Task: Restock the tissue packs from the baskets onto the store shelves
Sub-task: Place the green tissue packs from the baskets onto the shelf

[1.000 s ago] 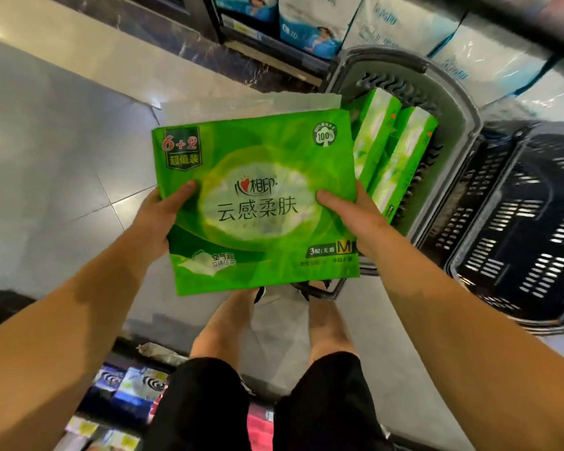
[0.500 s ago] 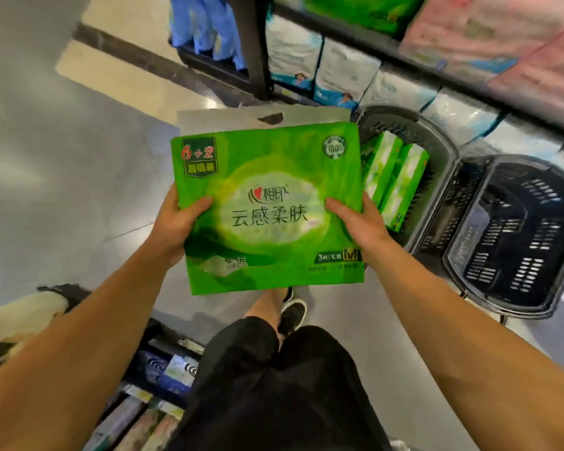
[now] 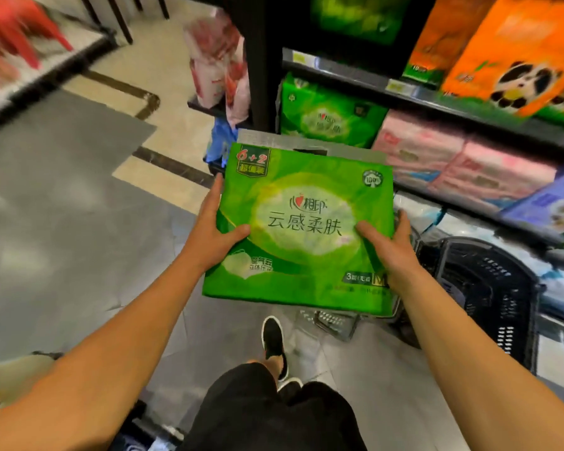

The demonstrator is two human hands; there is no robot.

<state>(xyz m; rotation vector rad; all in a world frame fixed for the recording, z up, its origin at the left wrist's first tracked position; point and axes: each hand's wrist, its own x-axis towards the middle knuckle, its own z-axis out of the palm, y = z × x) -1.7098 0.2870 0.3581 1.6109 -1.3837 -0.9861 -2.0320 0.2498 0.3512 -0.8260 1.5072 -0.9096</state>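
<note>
Two hands hold one green tissue pack (image 3: 302, 229) in the air in front of the shelves, front face up toward the camera, white carry flap at its far edge. Left hand (image 3: 214, 234) grips the left edge, thumb curled over the printed front, fingers lying along the side and underneath. Right hand (image 3: 389, 247) grips the lower right edge the same way, thumb on the front, fingers wrapped behind. Pack sits above the floor (image 3: 62, 222), between the person and the shelf unit (image 3: 414, 96), touching no shelf. One matching green pack (image 3: 329, 117) stands on the middle shelf just beyond the held one, beside the black upright post. Right of it, two pink packs (image 3: 453, 161) are visible on the same shelf, then one purple-blue pack (image 3: 554, 203) at the frame edge. One shelf up: two orange panda-print packs (image 3: 515, 56), blurred. Bottom shelf holds white-blue packs (image 3: 424, 213), count cannot be told. One black basket (image 3: 495, 288) sits on the floor at right; its contents cannot be made out. One grey basket (image 3: 332, 320) shows only a corner under the held pack. One red-and-white bag (image 3: 215, 63) hangs at the shelf end. One black shoe (image 3: 274, 343) and black shorts (image 3: 267, 411) are below.
</note>
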